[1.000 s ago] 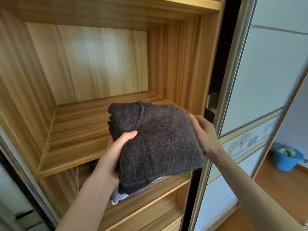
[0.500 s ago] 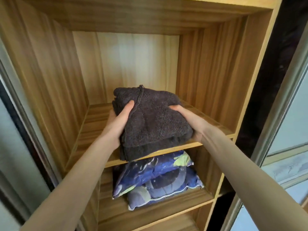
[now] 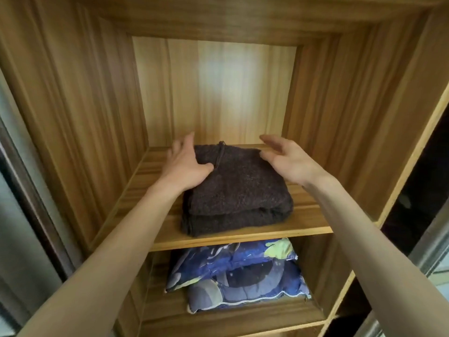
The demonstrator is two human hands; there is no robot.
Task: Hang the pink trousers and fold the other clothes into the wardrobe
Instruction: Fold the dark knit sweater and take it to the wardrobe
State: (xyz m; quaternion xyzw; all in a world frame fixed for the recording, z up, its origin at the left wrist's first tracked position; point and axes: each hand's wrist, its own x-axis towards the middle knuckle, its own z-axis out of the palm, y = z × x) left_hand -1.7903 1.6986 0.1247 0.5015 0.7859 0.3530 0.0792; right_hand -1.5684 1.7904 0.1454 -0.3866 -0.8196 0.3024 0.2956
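The left hand (image 3: 187,165) rests flat on the folded brown sweater (image 3: 233,190). The right hand (image 3: 288,161) is spread open beside the sweater, which lies on a wooden shelf (image 3: 306,215).

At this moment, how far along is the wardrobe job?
Done: the folded dark brown knit lies on the wooden shelf. In hand: the left hand rests on it; the right hand hovers open beside it. Left: the pink trousers aren't in view, so hanging them can't be confirmed.
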